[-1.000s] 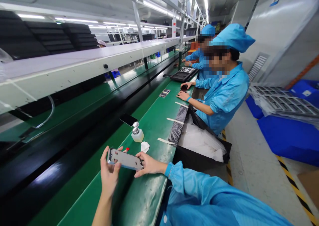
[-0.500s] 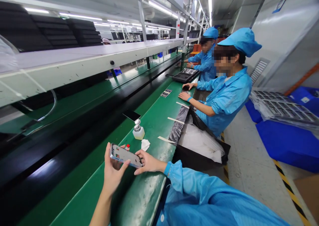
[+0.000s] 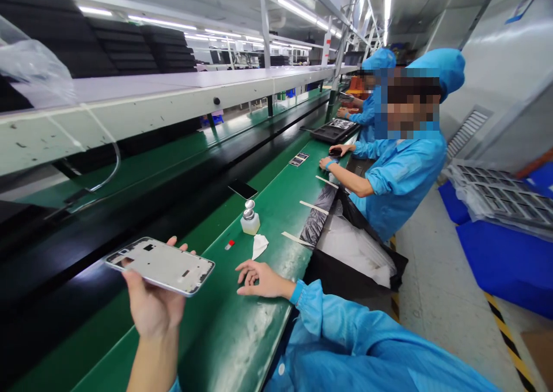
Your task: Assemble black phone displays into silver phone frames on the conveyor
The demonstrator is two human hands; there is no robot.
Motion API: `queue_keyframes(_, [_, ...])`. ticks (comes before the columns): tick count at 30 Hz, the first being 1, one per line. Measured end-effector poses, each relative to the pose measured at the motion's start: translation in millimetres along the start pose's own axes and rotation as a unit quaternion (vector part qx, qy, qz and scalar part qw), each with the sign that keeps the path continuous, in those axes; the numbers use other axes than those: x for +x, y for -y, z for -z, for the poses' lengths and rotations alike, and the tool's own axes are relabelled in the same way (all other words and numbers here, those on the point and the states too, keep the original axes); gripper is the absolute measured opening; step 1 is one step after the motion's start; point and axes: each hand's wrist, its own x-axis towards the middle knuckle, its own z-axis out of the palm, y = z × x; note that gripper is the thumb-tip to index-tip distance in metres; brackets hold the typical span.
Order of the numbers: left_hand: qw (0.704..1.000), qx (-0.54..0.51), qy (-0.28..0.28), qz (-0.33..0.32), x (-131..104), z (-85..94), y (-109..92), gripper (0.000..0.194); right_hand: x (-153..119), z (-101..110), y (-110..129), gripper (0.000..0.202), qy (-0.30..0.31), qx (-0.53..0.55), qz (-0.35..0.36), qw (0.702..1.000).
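A silver-grey phone frame with a bare inner plate lies across my left hand, gripped between thumb and fingers above the green bench edge. My right hand hovers over or rests on the bench, its fingers loosely curled and apart, holding nothing. Just beyond it lies a crumpled white wipe. A small item with a red end sits to the left of the wipe. Behind them stands a squat pump bottle with a metal top.
A dark phone screen lies behind the bottle, beside the dark conveyor. White tape strips cross the bench's right edge, where a black bag with white sheets hangs. A co-worker handles a dark part farther along.
My right hand has let go of the phone frame. My left hand has carried the frame left and turned it flatter, its inner side facing up. The view has shifted slightly.
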Motion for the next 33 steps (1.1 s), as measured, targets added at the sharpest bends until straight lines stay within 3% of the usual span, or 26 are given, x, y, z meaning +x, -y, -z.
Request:
queue_keyframes(4, [0.976,-0.179,-0.100,0.073,-4,-11.6,-15,0.067,-2,-2,-5,0.072,-0.040,-0.014,0.027,0.999])
queue_keyframes(9, [0.926,-0.357,-0.104,0.065,-17,-30.4,-34,0.069,-11,30,-8,0.056,-0.141,-0.021,0.056,0.988])
queue_keyframes(12, [0.924,-0.365,-0.049,0.104,-37,-36.5,-48,0.068,-16,63,-6,0.058,-0.218,-0.033,0.072,0.973])
queue_keyframes(14, [0.912,-0.382,0.047,0.144,-52,-40.0,-56,0.072,-14,79,-6,0.063,-0.252,-0.048,0.077,0.964])
queue_keyframes(16, [0.891,-0.402,0.134,0.162,-66,-44.0,-62,0.084,-11,88,-7,0.064,-0.268,-0.062,0.078,0.958])
queue_keyframes(18, [0.875,-0.423,0.176,0.156,-81,-48.8,-68,0.093,-10,90,-9,0.063,-0.273,-0.077,0.078,0.956])
queue_keyframes(25, [0.819,-0.507,0.238,0.126,-115,-57.7,-89,0.079,-12,86,-11,0.054,-0.271,-0.118,0.068,0.953])
queue_keyframes(33, [0.818,-0.502,0.243,0.138,-122,-57.8,-99,0.065,-10,86,-8,0.035,-0.281,-0.003,0.042,0.959])
